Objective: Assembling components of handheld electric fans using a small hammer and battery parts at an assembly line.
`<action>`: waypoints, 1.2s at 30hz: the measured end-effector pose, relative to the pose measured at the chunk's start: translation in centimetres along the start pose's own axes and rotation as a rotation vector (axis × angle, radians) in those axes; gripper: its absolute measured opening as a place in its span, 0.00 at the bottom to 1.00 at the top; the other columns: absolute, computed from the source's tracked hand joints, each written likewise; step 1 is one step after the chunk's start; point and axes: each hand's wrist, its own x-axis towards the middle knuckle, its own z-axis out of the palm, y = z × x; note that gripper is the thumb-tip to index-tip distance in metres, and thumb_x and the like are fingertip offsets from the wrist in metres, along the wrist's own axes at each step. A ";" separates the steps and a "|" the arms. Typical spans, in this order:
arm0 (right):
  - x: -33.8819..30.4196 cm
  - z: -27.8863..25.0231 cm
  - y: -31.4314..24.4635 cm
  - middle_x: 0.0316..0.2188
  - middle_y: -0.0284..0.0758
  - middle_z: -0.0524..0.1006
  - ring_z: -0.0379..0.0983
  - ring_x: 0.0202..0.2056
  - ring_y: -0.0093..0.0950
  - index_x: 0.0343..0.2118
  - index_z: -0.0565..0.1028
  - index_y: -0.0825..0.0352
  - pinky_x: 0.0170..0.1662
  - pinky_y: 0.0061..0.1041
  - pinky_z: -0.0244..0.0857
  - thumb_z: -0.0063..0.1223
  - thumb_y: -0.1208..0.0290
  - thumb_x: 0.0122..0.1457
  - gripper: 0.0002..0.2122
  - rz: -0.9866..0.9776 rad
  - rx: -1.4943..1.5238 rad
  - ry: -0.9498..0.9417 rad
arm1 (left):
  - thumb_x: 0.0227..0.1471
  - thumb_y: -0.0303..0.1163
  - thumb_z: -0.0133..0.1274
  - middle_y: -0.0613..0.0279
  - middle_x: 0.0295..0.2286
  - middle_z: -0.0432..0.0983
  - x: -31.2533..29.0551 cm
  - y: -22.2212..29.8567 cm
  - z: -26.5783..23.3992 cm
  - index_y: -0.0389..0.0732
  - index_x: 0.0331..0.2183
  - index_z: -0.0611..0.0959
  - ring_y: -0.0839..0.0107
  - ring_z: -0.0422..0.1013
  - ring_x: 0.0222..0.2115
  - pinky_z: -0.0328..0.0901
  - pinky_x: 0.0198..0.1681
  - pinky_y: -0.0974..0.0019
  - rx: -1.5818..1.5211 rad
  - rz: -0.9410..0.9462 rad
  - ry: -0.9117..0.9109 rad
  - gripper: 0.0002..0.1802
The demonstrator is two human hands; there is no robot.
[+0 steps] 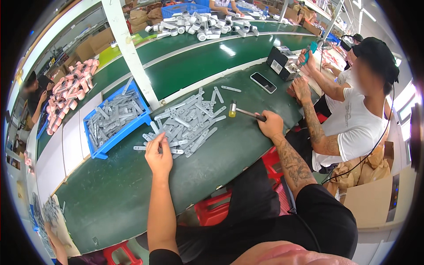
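- On the tabletop (203, 181), centre: a pile of strips (190, 121), 1 loose strip (231, 89) just off its far right side.
- Left of the pile: a bin (125, 137), with more strips (112, 117) in it.
- At the pile's near left edge: the left hand (158, 152), a strip (154, 128) at its fingertips.
- Right of the pile: the hammer (247, 113), its head toward the strips, its handle in the right hand (270, 123).
- Behind the hammer: a phone (263, 83) (nearer the machine (282, 62) than the pile).
- Beyond the tabletop: a conveyor (201, 66), 1 heap of parts (203, 25) across its far side.
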 end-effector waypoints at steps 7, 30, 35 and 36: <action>0.1 -0.1 -0.1 0.25 0.40 0.79 0.78 0.30 0.48 0.23 0.77 0.62 0.33 0.46 0.70 0.66 0.50 0.62 0.20 0.024 -0.017 -0.020 | 0.60 0.25 0.64 0.62 0.30 0.82 0.0 0.3 0.3 0.40 0.48 0.83 0.76 0.72 0.28 0.67 0.33 0.70 -0.072 -0.109 0.007 0.15; 0.2 -0.1 -0.3 0.26 0.40 0.80 0.79 0.31 0.48 0.23 0.78 0.62 0.34 0.46 0.70 0.65 0.49 0.63 0.21 0.031 -0.032 -0.047 | 0.56 0.28 0.70 0.59 0.35 0.84 0.1 0.0 0.4 0.39 0.46 0.89 0.71 0.74 0.31 0.71 0.37 0.66 -0.052 -0.091 0.022 0.15; 0.2 -0.1 -0.2 0.26 0.40 0.80 0.79 0.31 0.48 0.23 0.78 0.62 0.34 0.47 0.71 0.65 0.49 0.63 0.21 0.028 -0.029 -0.045 | 0.56 0.27 0.70 0.60 0.34 0.83 0.2 0.1 0.4 0.38 0.44 0.88 0.73 0.73 0.30 0.70 0.36 0.67 -0.054 -0.100 0.033 0.13; 0.2 -0.1 -0.3 0.26 0.40 0.80 0.79 0.31 0.48 0.23 0.78 0.62 0.34 0.47 0.71 0.65 0.49 0.63 0.21 0.035 -0.036 -0.051 | 0.56 0.27 0.69 0.60 0.33 0.83 0.2 0.1 0.4 0.38 0.43 0.88 0.73 0.72 0.30 0.70 0.36 0.67 -0.060 -0.111 0.030 0.13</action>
